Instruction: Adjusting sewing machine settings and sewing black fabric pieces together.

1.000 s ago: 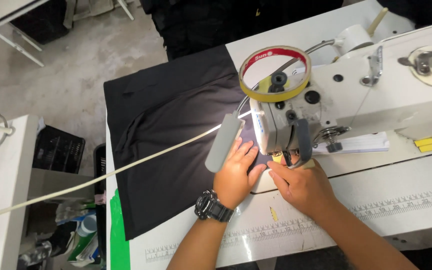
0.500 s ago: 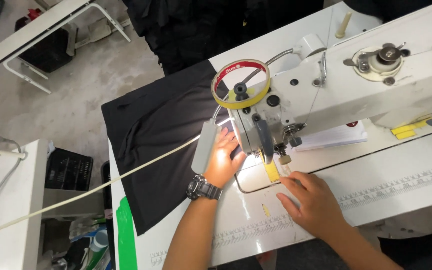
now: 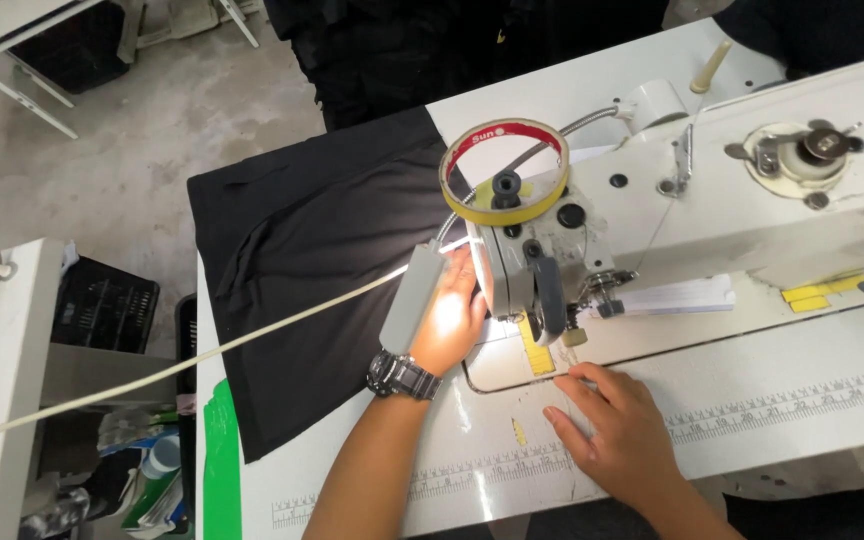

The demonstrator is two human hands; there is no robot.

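My left hand (image 3: 452, 320) sat just left of the sewing machine (image 3: 692, 220) head, under the small lamp (image 3: 410, 297), palm down on the table (image 3: 772, 400). Its fingers were tucked in behind the machine head, so I could not tell if they were spread or pinching. A watch (image 3: 402, 375) was on that wrist. My right hand (image 3: 607, 425) lay flat in front of the machine, fingers loosely together, tips touching the table just below the needle area, holding nothing. The black cloth (image 3: 322, 270) lay left of the machine, its left edge hanging over the table edge, its near corner close to my left forearm. A tape roll (image 3: 504, 172) rested on top of the machine head. Bare table stretched right of my right hand, in front of the machine.
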